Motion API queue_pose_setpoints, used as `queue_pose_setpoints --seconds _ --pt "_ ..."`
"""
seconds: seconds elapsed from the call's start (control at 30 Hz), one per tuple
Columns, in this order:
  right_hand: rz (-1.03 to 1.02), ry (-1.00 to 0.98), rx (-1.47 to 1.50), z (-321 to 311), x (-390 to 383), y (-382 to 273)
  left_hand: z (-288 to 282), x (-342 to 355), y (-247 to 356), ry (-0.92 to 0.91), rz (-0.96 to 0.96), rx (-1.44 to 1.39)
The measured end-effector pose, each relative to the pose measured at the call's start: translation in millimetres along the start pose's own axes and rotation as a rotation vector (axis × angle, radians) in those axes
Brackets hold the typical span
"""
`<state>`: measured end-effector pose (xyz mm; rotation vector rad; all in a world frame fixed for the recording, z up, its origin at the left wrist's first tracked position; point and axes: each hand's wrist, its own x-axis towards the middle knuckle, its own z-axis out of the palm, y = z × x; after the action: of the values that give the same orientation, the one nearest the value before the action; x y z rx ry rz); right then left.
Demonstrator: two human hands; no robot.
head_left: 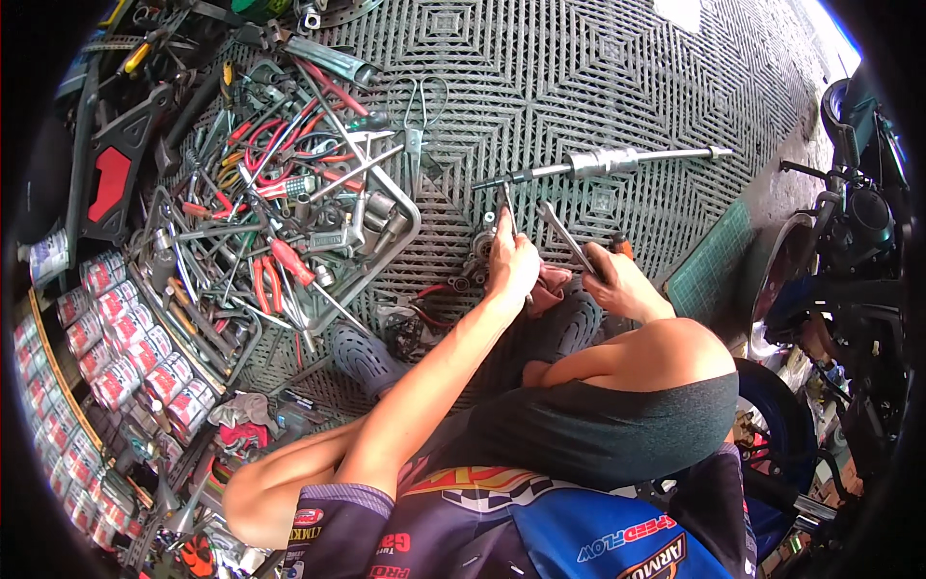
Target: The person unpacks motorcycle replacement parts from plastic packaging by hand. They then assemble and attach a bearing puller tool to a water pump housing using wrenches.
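My left hand [514,265] is closed round a slim metal tool whose tip rises past the fingers; its kind is unclear. That tip meets or overlaps the dark left end of a slide hammer [603,162], a long steel rod with a thick sliding weight, lying on the mat. In my right hand [627,288] is a silver wrench [567,236], its head pointing up and left. Beneath and beside my left hand sits a greasy metal part [473,259], partly hidden. A reddish cloth [550,288] lies between my hands. An orange and black handle [622,245] shows behind my right hand.
A metal tray [413,217] heaped with pliers, sockets and screwdrivers stands at left. Scissors [415,125] lie beyond it. Many cans [116,381] line the far left. A green cutting mat [712,253] and a motorcycle [868,227] are at right. My clogs [365,359] rest on the grid mat.
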<state>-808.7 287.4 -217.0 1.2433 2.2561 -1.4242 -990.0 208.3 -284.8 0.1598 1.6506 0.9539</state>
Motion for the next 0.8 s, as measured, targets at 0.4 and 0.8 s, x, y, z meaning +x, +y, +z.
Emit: queue_pose_setpoints --seconds 0.4,0.8 --pt "0.001 0.041 -0.064 -55.0 25.3 -59.5 3.4 -6.7 33.9 -0.068 -0.060 -0.174" --pt "0.207 -0.642 -0.462 -124.7 139.2 -134.2 -8.3 0.8 39.6 -0.044 -0.071 -0.090"
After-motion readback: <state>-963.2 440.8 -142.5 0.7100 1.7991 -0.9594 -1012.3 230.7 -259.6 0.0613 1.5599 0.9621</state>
